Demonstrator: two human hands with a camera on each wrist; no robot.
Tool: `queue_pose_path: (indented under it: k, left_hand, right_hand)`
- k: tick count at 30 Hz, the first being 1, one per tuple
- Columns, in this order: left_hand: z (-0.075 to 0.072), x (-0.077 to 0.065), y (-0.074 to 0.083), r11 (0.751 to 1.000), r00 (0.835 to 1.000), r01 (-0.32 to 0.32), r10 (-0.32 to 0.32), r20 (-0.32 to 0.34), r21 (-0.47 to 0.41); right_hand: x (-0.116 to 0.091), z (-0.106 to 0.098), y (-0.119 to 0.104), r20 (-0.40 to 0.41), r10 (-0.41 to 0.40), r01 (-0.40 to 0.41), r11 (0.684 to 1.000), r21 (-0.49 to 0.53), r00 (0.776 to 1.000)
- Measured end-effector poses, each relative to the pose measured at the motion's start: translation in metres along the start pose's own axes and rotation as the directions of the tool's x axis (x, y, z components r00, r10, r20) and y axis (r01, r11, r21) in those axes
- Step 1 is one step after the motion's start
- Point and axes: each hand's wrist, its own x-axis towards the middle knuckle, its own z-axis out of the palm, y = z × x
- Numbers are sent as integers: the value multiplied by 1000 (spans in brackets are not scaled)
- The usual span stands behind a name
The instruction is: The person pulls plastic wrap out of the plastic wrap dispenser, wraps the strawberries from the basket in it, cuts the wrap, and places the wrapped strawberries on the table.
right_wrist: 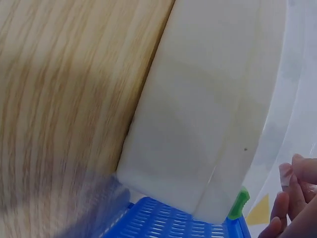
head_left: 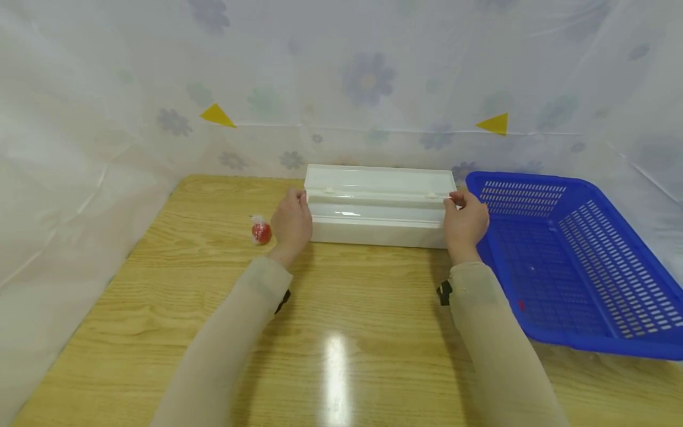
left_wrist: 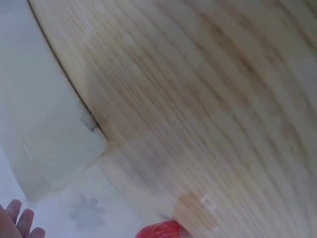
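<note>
A long white box (head_left: 379,235) with a glossy lid (head_left: 380,179) lies across the back of the table. At its left end, my left hand (head_left: 292,220) pinches the edge of the lid between bent fingers and thumb. My right hand (head_left: 466,224) holds the lid's edge at the right end in the same way. Only the left fingertips (left_wrist: 25,221) show in the left wrist view, at the lower left. In the right wrist view, fingers (right_wrist: 292,191) bend together beside the box's upper edge.
A round red thing in clear wrap (head_left: 261,231) lies left of my left hand. The blue plastic basket (head_left: 578,347) stands to the right, close to my right hand. A small green piece (right_wrist: 239,203) shows behind the box. Behind the table hangs a flowered sheet (head_left: 368,112) with yellow triangles.
</note>
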Motion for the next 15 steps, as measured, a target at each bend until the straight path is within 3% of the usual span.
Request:
queue_pose_path:
  k: [5, 7, 12, 15]
  left_hand:
    - [-4, 0, -2, 998, 998, -56, 54, -34, -43]
    - [-5, 0, -1, 996, 998, -60, 58, -38, -61]
    - [-7, 2, 4, 993, 1000, -7, 3, -31, -116]
    - [-7, 3, 8, 979, 999, 37, -42, -21, -203]
  right_hand:
    - [0, -3, -3, 16, -12, 12, 1000, -16, 1000]
    - [0, -6, -5, 43, 31, -31, 1000, 4, 999]
    - [2, -13, -10, 98, 164, -175, 978, 114, 982]
    - [4, -16, -12, 100, 167, -179, 976, 125, 981]
